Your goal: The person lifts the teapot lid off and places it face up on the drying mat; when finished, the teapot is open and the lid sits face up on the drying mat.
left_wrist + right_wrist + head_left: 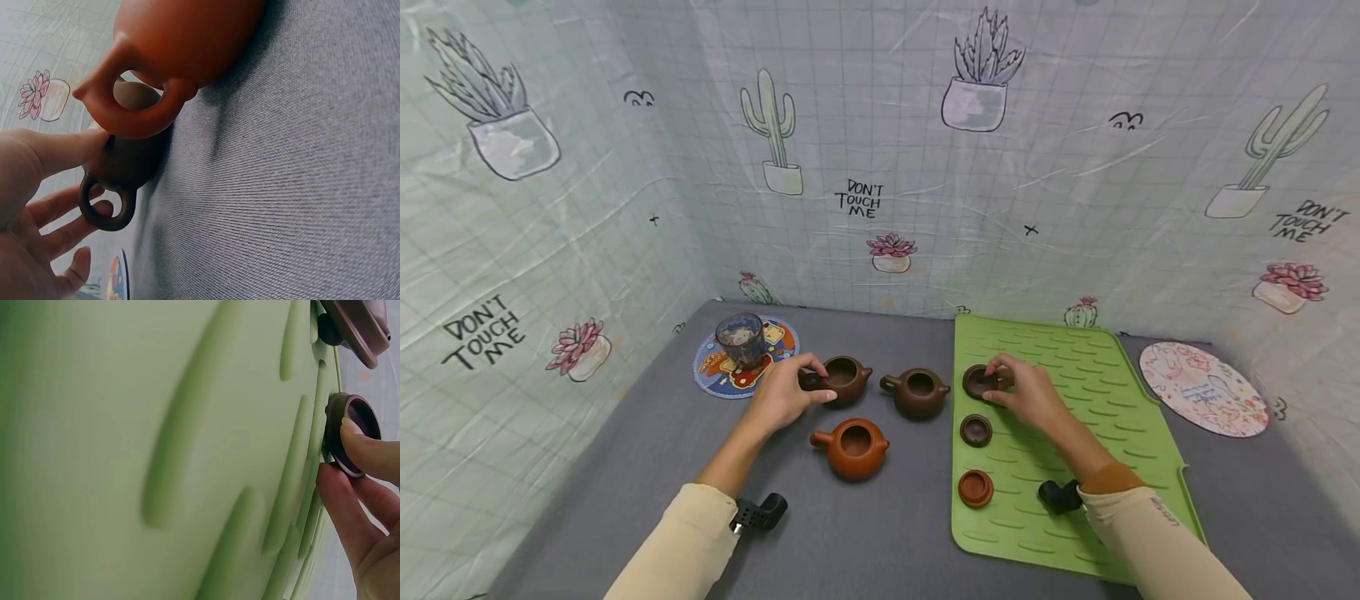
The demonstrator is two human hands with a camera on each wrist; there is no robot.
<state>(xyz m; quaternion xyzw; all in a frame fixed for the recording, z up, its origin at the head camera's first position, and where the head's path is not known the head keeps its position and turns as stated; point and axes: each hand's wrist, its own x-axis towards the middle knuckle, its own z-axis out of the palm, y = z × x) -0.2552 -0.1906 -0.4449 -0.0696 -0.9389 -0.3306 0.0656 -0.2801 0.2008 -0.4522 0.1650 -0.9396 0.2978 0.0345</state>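
At the handle side of a lidless dark brown teapot [854,392], my left hand [786,392] curls thumb and fingers about the handle and the nearby wall. In the left wrist view, fingertips [103,208] show through and behind the handle loop. My right hand [1026,392] pinches the rim of a dark brown teapot lid [976,382], hollow side up over the green mat; its thumb reaches inside the rim in the right wrist view. A second dark teapot [919,402] and an orange-brown teapot [856,454], both lidless, stand close by.
On the green mat [1075,533] lie a smaller dark lid [976,430] and an orange-brown lid [975,488]. A glass [741,340] stands on a colourful round coaster [709,379] at the left. A pale round coaster [1202,387] lies at the right. Printed cloth hangs behind.
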